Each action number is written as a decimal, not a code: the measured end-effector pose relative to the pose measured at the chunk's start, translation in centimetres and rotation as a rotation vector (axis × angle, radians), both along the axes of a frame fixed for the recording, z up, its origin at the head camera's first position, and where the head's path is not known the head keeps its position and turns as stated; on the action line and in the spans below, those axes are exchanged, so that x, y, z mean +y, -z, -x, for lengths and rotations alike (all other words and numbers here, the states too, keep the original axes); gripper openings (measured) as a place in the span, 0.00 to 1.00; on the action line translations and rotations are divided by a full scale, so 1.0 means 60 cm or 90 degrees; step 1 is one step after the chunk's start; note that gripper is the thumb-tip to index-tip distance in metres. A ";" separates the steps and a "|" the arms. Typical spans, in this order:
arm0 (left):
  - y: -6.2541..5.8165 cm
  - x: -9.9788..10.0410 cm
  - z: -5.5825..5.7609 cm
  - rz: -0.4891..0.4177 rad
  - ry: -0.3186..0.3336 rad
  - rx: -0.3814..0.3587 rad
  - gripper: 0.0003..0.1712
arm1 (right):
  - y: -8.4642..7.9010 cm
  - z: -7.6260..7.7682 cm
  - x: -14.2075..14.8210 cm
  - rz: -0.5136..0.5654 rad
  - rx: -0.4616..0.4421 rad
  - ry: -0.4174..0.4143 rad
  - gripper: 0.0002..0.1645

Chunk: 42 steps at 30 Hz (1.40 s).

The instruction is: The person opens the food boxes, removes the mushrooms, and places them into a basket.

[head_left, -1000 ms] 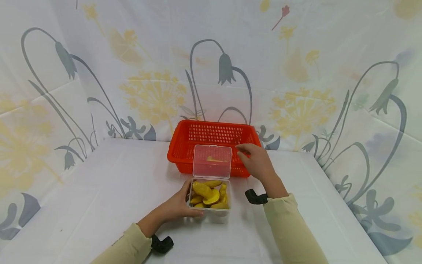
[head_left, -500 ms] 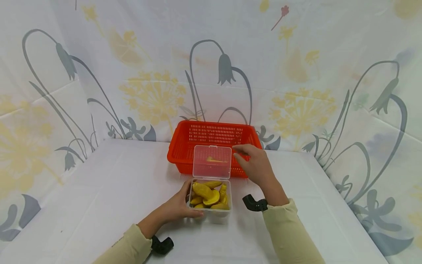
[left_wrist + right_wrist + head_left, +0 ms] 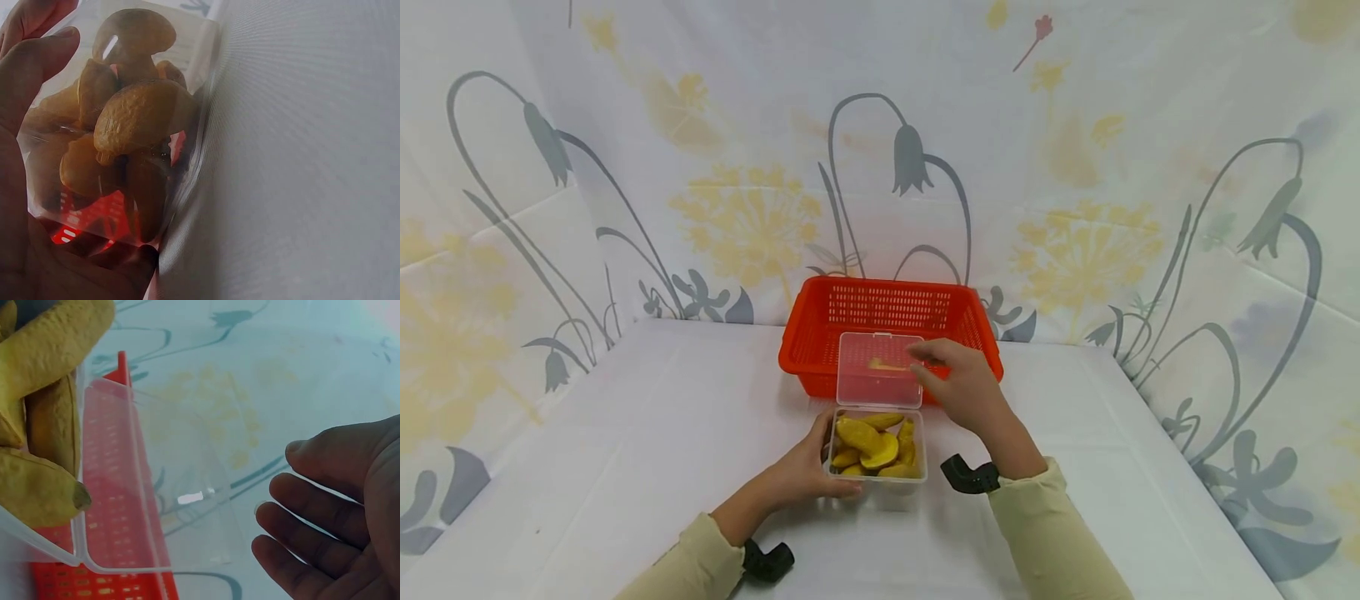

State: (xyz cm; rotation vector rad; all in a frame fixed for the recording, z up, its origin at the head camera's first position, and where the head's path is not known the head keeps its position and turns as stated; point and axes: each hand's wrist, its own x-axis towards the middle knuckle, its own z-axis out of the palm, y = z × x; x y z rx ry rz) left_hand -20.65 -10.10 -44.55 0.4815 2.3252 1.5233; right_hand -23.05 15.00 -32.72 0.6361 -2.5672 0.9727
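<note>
Since the earlier frame, my right hand point(image 3: 962, 387) has shifted left, near the raised clear lid point(image 3: 867, 383), relaxed and holding nothing; my left hand point(image 3: 801, 475) grips the plastic box point(image 3: 891, 486) of yellow mushroom-like pieces point(image 3: 856, 433) on the bench point(image 3: 700, 417), before a red basket point(image 3: 808, 360).

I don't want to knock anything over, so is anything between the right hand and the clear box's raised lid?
Nothing visible is. The right wrist view shows an open gap between the right hand and the lid. The red basket stands behind the lid, not in between.
</note>
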 end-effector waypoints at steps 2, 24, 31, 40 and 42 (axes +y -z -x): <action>0.001 0.000 0.000 -0.002 0.002 0.000 0.65 | 0.002 -0.002 -0.005 -0.012 -0.005 -0.007 0.17; -0.002 -0.002 -0.001 0.001 0.006 0.001 0.66 | 0.029 -0.016 -0.050 -0.098 -0.103 -0.138 0.23; -0.004 -0.002 -0.001 -0.002 0.004 -0.005 0.67 | 0.035 -0.017 -0.063 -0.147 -0.144 -0.179 0.23; -0.004 -0.002 -0.002 0.008 0.002 0.000 0.65 | 0.038 -0.025 -0.075 -0.211 -0.188 -0.176 0.24; -0.004 -0.003 -0.003 0.007 0.001 -0.004 0.65 | 0.039 -0.027 -0.078 -0.232 -0.183 -0.176 0.24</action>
